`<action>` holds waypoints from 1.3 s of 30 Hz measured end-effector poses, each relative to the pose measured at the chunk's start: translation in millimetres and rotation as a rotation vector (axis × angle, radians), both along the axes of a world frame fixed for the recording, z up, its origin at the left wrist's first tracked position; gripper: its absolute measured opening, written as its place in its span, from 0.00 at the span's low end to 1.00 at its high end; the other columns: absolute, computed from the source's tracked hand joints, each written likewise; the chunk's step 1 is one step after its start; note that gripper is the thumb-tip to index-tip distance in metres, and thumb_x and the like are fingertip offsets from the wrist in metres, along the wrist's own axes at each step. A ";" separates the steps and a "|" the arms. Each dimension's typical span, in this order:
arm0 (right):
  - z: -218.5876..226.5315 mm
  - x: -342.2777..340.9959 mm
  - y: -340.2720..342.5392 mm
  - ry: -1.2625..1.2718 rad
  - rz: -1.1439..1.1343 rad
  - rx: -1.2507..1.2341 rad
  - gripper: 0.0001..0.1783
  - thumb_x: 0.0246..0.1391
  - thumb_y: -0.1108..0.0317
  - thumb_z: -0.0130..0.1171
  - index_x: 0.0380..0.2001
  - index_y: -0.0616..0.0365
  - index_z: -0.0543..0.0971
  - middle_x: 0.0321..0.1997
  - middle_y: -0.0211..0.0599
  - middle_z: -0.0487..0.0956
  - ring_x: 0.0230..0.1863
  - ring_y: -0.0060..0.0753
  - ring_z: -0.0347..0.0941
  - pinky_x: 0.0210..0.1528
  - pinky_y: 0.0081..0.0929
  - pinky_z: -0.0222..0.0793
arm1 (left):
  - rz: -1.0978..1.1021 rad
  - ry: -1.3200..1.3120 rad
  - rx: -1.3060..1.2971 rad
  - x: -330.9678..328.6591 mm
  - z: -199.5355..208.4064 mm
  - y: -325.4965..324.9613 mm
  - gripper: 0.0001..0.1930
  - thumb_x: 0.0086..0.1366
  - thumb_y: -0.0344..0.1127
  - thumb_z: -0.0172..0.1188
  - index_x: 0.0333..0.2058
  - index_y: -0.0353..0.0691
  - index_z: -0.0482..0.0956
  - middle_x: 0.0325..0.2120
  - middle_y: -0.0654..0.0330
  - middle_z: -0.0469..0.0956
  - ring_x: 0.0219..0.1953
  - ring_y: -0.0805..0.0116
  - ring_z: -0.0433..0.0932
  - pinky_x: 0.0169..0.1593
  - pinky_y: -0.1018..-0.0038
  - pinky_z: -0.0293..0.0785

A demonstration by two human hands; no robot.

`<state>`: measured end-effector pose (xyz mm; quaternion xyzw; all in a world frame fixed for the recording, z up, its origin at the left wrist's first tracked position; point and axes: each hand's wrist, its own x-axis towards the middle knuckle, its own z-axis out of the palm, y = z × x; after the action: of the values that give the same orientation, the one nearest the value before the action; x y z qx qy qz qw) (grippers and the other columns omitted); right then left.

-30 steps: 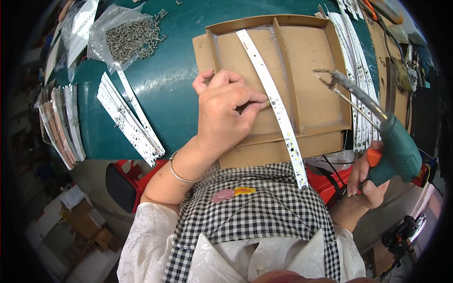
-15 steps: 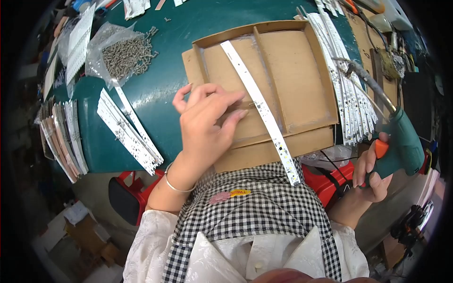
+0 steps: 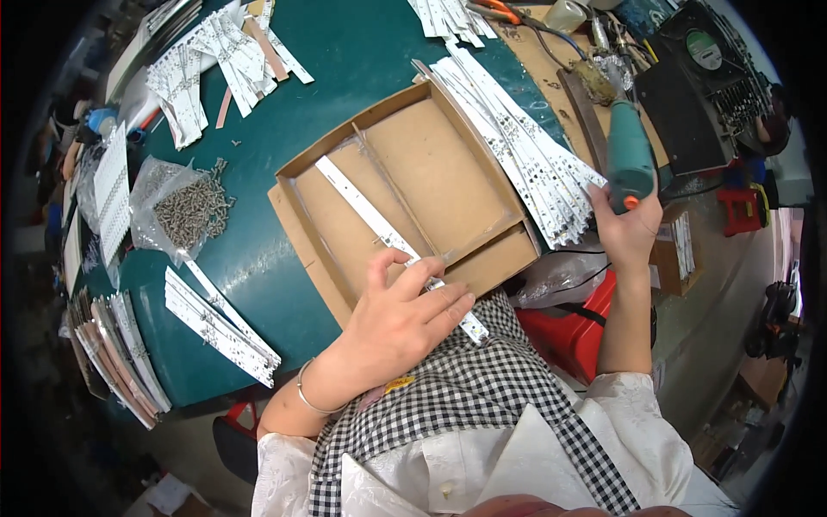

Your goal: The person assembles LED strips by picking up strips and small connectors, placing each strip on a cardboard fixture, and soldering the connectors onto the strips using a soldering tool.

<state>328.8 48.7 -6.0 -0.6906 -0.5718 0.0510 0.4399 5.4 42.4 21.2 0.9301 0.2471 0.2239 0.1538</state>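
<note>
Change: my right hand (image 3: 633, 228) has swung the green electric screwdriver (image 3: 627, 155) off the cardboard tray (image 3: 495, 250), tip now away over the bench; the strip is left free of the tool.
Left hand (image 3: 401, 323): fingers flat, pressing the white LED strip (image 3: 379, 226), not curled round it.
Right grip: fully wrapped round the screwdriver handle.
Strip: in the tray's left compartment, near end overhanging the rim toward my apron (image 3: 465, 396).
Axis: diagonal, far-left to near-right.

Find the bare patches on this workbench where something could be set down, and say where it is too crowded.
Bare green table lies between the cardboard tray and the far strip pile, and between the screw bag and the tray. The tray's right compartment is bare. Crowded: the strips by the right hand with the green tool, and where the left hand presses a strip.
</note>
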 end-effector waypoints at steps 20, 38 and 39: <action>-20.3 31.4 12.2 0.310 0.337 -0.142 0.30 0.53 0.82 0.61 0.59 0.66 0.67 0.39 0.26 0.70 0.38 0.18 0.64 0.47 0.18 0.62 | 0.592 0.264 0.062 -179.4 40.5 -85.3 0.10 0.48 0.29 0.60 0.32 0.40 0.83 0.33 0.65 0.82 0.33 0.68 0.74 0.42 0.70 0.71; 22.4 -92.1 -51.1 0.784 0.576 -0.135 0.43 0.41 0.81 0.64 0.62 0.67 0.56 0.31 0.33 0.62 0.30 0.21 0.59 0.34 0.18 0.56 | 0.689 0.330 -0.066 -216.4 12.3 -84.2 0.13 0.48 0.20 0.58 0.33 0.39 0.84 0.38 0.62 0.82 0.38 0.65 0.77 0.46 0.69 0.71; 14.3 -97.7 -50.8 0.781 0.571 -0.134 0.42 0.41 0.82 0.63 0.62 0.66 0.57 0.31 0.33 0.62 0.30 0.21 0.60 0.33 0.18 0.57 | 0.700 0.342 -0.068 -215.3 12.9 -87.0 0.13 0.48 0.20 0.58 0.33 0.40 0.84 0.38 0.62 0.82 0.38 0.65 0.77 0.46 0.69 0.71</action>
<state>231.1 -2.1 8.2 -0.4623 -0.5261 0.4616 0.5444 -209.9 -44.6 34.1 0.8079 0.5787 0.0964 0.0554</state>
